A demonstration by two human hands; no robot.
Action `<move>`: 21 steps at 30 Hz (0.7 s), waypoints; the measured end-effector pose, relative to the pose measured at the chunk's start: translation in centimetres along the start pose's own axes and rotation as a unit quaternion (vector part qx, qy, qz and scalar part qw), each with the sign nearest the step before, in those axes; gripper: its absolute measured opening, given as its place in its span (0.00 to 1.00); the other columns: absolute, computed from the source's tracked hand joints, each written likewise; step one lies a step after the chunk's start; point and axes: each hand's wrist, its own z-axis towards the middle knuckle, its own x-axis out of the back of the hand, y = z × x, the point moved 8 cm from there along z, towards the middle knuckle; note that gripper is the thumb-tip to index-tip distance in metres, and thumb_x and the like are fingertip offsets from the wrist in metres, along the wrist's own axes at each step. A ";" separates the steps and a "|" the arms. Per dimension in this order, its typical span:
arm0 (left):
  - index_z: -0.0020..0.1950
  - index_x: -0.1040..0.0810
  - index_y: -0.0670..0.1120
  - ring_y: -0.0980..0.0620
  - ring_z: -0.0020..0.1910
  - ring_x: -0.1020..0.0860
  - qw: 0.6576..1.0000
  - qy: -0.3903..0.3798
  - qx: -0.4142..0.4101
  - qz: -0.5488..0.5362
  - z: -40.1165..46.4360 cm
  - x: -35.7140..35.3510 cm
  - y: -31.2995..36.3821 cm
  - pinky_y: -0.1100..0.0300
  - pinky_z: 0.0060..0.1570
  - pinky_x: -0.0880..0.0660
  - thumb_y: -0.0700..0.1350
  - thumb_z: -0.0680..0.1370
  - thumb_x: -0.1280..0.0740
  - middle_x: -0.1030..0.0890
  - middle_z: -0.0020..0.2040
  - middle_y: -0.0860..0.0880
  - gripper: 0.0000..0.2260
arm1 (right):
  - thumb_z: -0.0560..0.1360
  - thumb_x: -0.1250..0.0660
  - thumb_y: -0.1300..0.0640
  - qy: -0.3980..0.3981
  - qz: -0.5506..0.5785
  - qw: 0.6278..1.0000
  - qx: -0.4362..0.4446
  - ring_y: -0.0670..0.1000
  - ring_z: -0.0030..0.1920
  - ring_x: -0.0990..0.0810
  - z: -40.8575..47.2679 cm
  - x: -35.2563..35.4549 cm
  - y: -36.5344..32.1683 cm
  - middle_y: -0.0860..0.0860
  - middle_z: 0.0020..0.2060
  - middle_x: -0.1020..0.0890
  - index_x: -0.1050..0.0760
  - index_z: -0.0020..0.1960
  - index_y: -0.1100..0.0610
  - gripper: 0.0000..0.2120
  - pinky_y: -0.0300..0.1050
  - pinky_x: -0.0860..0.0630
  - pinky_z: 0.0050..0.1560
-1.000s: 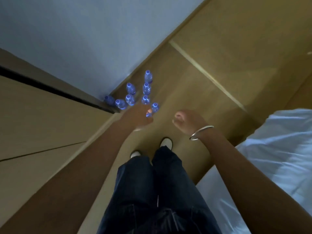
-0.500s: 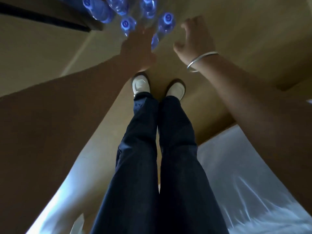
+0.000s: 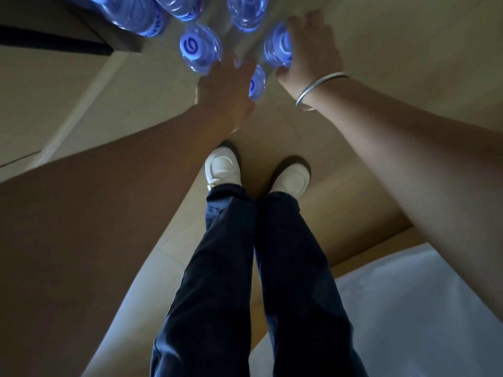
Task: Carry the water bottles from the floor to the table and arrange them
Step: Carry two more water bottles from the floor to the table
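Reaching down over the cluster of clear plastic water bottles with blue caps (image 3: 200,49), both hands have closed in since half a second ago, when they hung just short of the caps with fingers spread. Now the right hand (image 3: 310,50) has its fingers and thumb curled round the neck and shoulder of the clear blue-capped bottle on the right of the cluster (image 3: 277,47), and the left hand (image 3: 226,91) lies over the nearest small blue-capped bottle (image 3: 257,83), which shows just past its fingertips; whether those fingers have actually closed on it I cannot tell, since the back of the hand hides them. A silver metal bangle (image 3: 318,89) sits on the right wrist. My judgement is that the pickup is only starting: every bottle in view stands on the floor, none is lifted, and the table is nowhere in sight. Four more bottles stand beyond the fingers, cut by the top edge. The surface is a smooth tan floor (image 3: 313,148) with pale seams, dimly lit. A dark strip at the foot of a tan panel (image 3: 54,44) runs beside the left fingers, white shoes (image 3: 223,167) and dark blue trousers (image 3: 245,281) stand behind the hands, and a pale sheeted bed corner (image 3: 424,317) lies well back on the right.
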 end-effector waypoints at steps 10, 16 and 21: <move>0.67 0.36 0.40 0.34 0.58 0.29 0.995 0.015 -0.025 0.098 1.4 -0.2 2.2 0.46 0.51 0.28 0.32 0.72 0.34 0.37 0.67 0.36 0.25 | 0.74 0.45 0.68 0.024 -0.028 0.999 -0.016 0.58 0.62 0.31 1.5 -0.6 0.3 0.59 0.65 0.33 0.31 0.62 0.58 0.18 0.48 0.36 0.53; 0.69 0.38 0.42 0.36 0.60 0.30 0.994 0.014 -0.037 0.107 1.1 -0.1 2.8 0.47 0.52 0.28 0.32 0.71 0.32 0.37 0.67 0.38 0.28 | 0.75 0.41 0.61 0.029 -0.031 0.999 -0.020 0.57 0.62 0.31 0.4 -0.3 1.5 0.58 0.63 0.31 0.29 0.61 0.59 0.15 0.46 0.36 0.57; 0.62 0.31 0.45 0.39 0.58 0.28 0.999 0.036 0.003 0.034 -2.2 2.4 2.6 0.49 0.47 0.29 0.38 0.74 0.34 0.34 0.63 0.41 0.18 | 0.72 0.38 0.61 0.046 -0.043 0.998 0.008 0.60 0.58 0.28 -2.5 2.9 0.1 0.60 0.60 0.29 0.28 0.57 0.61 0.14 0.50 0.33 0.53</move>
